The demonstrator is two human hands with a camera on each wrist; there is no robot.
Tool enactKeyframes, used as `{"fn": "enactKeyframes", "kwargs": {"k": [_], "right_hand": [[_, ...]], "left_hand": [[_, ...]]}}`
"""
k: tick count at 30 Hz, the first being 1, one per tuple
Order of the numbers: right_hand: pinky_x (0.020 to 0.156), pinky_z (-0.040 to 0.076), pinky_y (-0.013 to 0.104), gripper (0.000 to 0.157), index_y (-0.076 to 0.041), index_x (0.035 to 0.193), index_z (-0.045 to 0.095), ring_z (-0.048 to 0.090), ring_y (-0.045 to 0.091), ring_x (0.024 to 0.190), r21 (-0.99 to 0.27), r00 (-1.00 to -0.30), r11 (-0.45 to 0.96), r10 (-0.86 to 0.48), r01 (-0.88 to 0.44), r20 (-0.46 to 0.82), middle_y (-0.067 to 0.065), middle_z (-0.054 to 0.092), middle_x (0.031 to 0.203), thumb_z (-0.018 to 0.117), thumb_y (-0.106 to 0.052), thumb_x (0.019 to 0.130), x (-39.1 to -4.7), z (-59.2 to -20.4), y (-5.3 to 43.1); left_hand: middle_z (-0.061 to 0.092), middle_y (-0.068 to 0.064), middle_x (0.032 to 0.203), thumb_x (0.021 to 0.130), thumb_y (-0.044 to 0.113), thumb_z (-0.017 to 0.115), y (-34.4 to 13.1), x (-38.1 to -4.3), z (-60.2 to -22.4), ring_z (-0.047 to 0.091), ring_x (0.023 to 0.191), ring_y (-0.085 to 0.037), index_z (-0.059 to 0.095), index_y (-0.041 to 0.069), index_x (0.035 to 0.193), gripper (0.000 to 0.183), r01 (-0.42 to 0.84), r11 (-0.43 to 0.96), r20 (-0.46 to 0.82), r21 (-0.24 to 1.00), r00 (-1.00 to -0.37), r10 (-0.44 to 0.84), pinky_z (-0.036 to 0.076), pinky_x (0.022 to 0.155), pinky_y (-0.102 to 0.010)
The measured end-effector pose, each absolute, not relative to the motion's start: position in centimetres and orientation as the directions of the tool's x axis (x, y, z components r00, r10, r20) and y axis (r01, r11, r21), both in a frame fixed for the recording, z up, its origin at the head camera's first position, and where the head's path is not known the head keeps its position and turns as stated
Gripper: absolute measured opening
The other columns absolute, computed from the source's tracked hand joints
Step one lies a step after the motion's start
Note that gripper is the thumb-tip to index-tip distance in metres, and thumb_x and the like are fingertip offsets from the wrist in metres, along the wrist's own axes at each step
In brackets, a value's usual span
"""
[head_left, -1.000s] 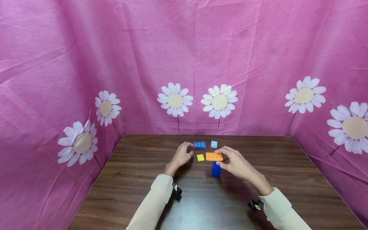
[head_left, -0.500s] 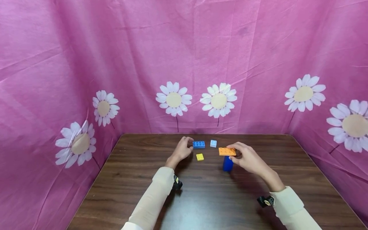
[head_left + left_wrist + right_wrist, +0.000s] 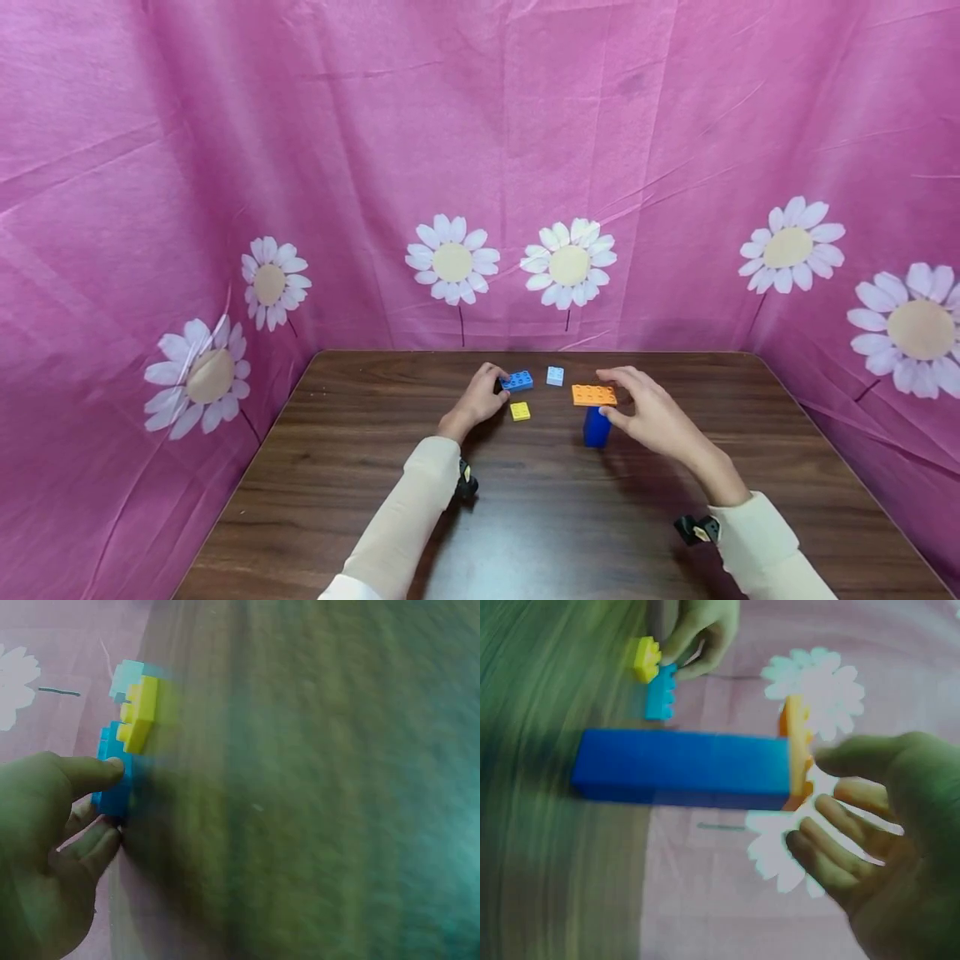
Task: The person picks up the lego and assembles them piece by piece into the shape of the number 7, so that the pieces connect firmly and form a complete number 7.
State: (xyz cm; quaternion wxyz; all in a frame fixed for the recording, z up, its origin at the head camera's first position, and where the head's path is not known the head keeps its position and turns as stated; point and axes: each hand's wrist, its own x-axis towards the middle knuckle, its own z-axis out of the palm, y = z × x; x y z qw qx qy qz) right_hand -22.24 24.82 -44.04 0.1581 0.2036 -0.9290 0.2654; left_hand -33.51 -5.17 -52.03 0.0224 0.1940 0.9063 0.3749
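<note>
Just left of the right hand, its fingers parted, a dark-blue column stands upright; an orange brick lies crosswise on top. The left hand pinches a blue brick, long axis pointing rightward from the fingers.

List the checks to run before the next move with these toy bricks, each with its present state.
1. Left hand gripping the long mid-blue plastic brick: ok, fingers at one end.
2. Tall dark-blue plastic column upright on the brown wood-grain table: ok.
3. Flat orange rectangular plastic brick on the column's top: ok.
4. Orange brick pressed fully down: cannot tell.
5. Right hand well clear of it: not ok, fingers close beside it.
6. Square yellow brick and pale-blue brick apart from the column: ok.
</note>
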Motion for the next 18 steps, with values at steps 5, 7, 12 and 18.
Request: {"fn": "enactKeyframes", "kwargs": {"k": [5,7,12,18], "right_hand": [[0.079,0.052,0.032,0.038,-0.011,0.126,0.074,0.059,0.016,0.103,-0.335,-0.738,0.752,-0.285,-0.568,0.611,0.002,0.071,0.121,0.082,-0.003,0.090,-20.8,-42.9,22.5],[0.077,0.051,0.029,0.031,-0.014,0.119,0.077,0.058,0.012,0.101,-0.310,-0.700,0.727,-0.317,-0.613,0.640,-0.004,0.073,0.116,0.082,-0.005,0.090,-20.3,-42.7,21.2],[0.080,0.057,0.031,0.022,-0.021,0.110,0.078,0.062,0.004,0.095,-0.301,-0.690,0.676,-0.427,-0.673,0.585,-0.011,0.073,0.107,0.080,-0.008,0.093,-19.7,-43.4,18.2],[0.077,0.058,0.026,0.014,-0.021,0.108,0.078,0.065,0.004,0.091,-0.365,-0.779,0.694,-0.489,-0.620,0.393,-0.008,0.073,0.106,0.077,-0.012,0.097,-20.8,-45.9,15.9]], "left_hand": [[0.062,-0.011,0.120,0.097,0.008,0.077,-5.8,-33.3,-52.4,0.063,0.113,-0.027,0.066,0.003,0.108,0.016,0.310,0.667,0.129,0.677,-0.943,0.307,0.055,0.104,-0.042],[0.066,-0.011,0.117,0.097,0.010,0.077,-6.3,-33.2,-52.3,0.064,0.109,-0.026,0.066,0.004,0.108,0.017,0.282,0.666,0.123,0.691,-0.953,0.276,0.056,0.099,-0.041],[0.072,-0.016,0.122,0.097,0.012,0.074,-7.4,-32.9,-52.0,0.066,0.111,-0.031,0.068,0.005,0.116,0.022,0.232,0.570,0.114,0.788,-0.965,0.235,0.056,0.098,-0.046],[0.073,-0.017,0.124,0.100,0.012,0.069,-8.4,-32.0,-52.5,0.066,0.109,-0.027,0.074,0.006,0.119,0.021,0.157,0.387,0.093,0.909,-0.980,0.178,0.055,0.091,-0.036]]}}
